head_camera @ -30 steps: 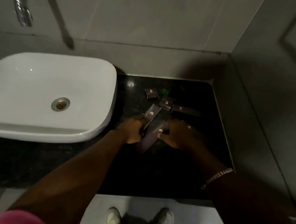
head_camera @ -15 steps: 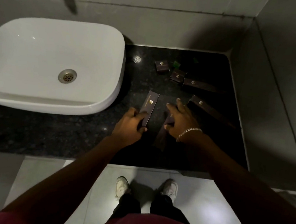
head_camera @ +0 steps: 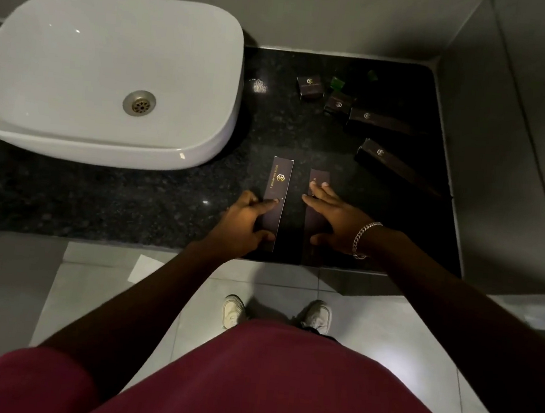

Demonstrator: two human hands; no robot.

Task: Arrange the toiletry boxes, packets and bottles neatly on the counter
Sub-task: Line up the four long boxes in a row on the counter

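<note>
Dark granite counter (head_camera: 164,201), sink (head_camera: 110,71) at left. Near front edge: left packet (head_camera: 277,190) and right packet (head_camera: 312,234), parallel, slightly apart. Left hand (head_camera: 245,227): index and thumb pressing left packet. Right hand (head_camera: 333,219): fingers spread flat on right packet (no grasp). Boxes (head_camera: 310,87) loose, rear right.

On the black granite counter (head_camera: 163,208) are set a white basin (head_camera: 110,71) upper left, two parallel flat packets (head_camera: 278,186) centre, four dark boxes (head_camera: 384,122) upper right.

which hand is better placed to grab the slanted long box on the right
Right. The right hand lies flat on the right packet, nearest the slanted long box; the left hand presses the left packet, farther off.
</note>
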